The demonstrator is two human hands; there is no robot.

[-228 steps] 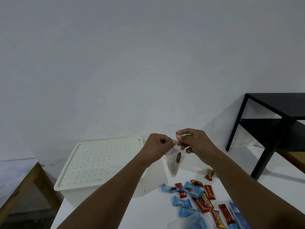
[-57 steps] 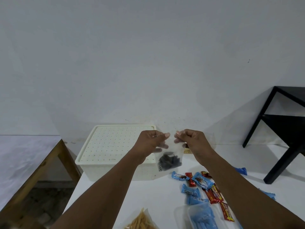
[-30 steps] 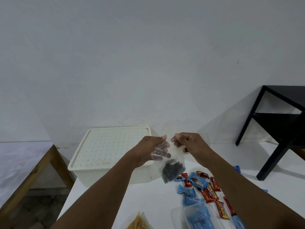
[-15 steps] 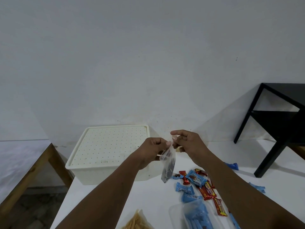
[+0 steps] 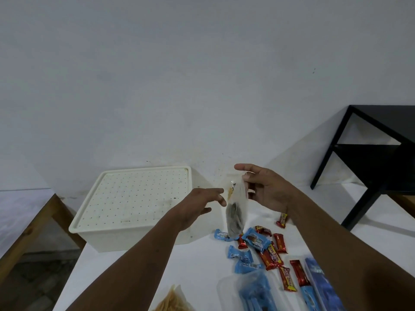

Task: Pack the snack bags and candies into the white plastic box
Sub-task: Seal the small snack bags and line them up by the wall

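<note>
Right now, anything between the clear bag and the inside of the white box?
Yes. The perforated lid sits closed on the white box, blocking it. The right hand holds the clear bag in the air beside the box; the left hand is open.

Setting: plain, sparsely furnished room, likely domestic or a makeshift workspace; exact kind cannot be told. Evidence: bare whitish wall (image 5: 202,75), scuffed and stained near its base; white tabletop (image 5: 197,265); black metal shelf (image 5: 379,153) at right; wood-framed table (image 5: 27,223) at left; rough grey floor (image 5: 38,286).
</note>
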